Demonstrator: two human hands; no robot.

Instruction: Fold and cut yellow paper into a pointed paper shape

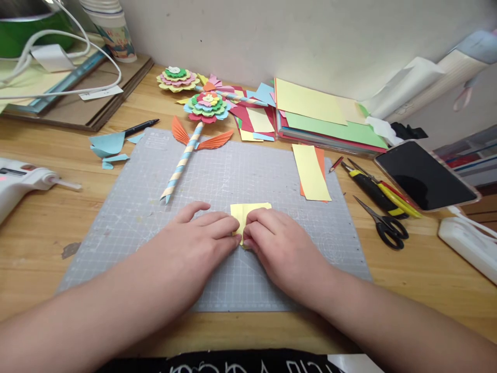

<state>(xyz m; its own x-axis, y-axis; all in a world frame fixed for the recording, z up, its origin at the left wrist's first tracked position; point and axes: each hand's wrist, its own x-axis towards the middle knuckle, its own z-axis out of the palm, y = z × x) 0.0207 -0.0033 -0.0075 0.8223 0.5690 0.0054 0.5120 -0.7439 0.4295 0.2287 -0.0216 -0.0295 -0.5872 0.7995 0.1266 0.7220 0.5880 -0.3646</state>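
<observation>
A small yellow paper piece, partly folded, lies on the grey cutting mat. My left hand and my right hand meet at its near edge, fingers pinched on the paper and pressing it to the mat. Most of the sheet's near half is hidden under my fingers. Behind it on the mat lies a paper flower with a striped stem and orange leaves. A second paper flower rests farther back on the wooden desk.
A yellow and orange paper strip sits right of centre. Scissors, a utility knife, pens and a phone lie at the right. A coloured paper stack is behind; a glue gun and blue scraps are left.
</observation>
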